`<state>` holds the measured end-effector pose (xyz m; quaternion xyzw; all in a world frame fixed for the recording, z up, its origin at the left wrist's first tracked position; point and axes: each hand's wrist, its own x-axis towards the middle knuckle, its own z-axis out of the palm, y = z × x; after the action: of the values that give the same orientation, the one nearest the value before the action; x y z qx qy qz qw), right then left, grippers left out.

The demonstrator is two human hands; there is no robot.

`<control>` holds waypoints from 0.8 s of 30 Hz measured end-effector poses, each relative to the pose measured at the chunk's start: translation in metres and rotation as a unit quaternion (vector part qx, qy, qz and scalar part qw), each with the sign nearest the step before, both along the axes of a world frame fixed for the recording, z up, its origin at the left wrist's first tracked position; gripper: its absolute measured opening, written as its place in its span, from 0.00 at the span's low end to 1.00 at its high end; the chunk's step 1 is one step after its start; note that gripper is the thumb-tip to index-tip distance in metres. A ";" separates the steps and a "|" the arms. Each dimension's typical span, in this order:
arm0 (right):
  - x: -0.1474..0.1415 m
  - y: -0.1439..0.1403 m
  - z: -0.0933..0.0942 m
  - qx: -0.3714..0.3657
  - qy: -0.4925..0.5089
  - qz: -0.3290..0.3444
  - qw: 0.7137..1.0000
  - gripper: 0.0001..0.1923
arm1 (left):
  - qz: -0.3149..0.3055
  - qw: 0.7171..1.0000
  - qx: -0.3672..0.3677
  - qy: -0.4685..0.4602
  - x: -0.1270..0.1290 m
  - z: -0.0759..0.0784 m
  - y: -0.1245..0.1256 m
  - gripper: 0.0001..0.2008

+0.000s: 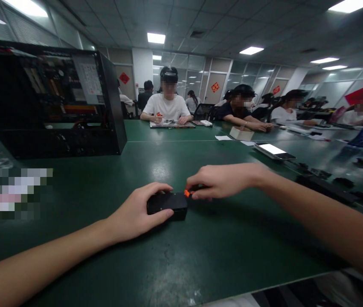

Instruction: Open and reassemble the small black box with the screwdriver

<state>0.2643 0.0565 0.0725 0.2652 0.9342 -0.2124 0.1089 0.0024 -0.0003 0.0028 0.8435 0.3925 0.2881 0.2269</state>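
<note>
A small black box [168, 204] lies flat on the green table [200, 256] in front of me. My left hand [136, 213] grips its left end, thumb along the near side and fingers over the top. My right hand [222, 181] pinches a small orange-tipped tool [187, 193] against the box's right end. Most of the tool is hidden inside my fingers.
An open black computer case [50, 98] stands at the left. A phone [274, 150] and dark parts [325, 179] lie to the right, a small box [241, 133] farther back. Several people sit at the table's far side.
</note>
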 end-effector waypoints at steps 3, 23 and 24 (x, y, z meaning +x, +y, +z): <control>0.013 -0.015 -0.025 0.071 0.066 -0.017 0.995 0.16 | 0.014 0.999 -0.040 0.011 -0.015 0.003 0.000 0.25; 0.024 0.005 -0.081 0.283 0.274 0.046 0.918 0.16 | -0.005 0.981 -0.190 -0.040 -0.015 0.003 -0.001 0.23; 0.024 0.004 -0.080 0.303 0.266 0.051 0.914 0.16 | -0.008 0.980 -0.193 -0.038 -0.014 0.003 -0.002 0.23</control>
<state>0.2882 0.0607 -0.0080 0.1709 0.9605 0.0235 -0.2184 -0.0117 -0.0021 0.0053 0.7752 0.4250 0.2373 0.4027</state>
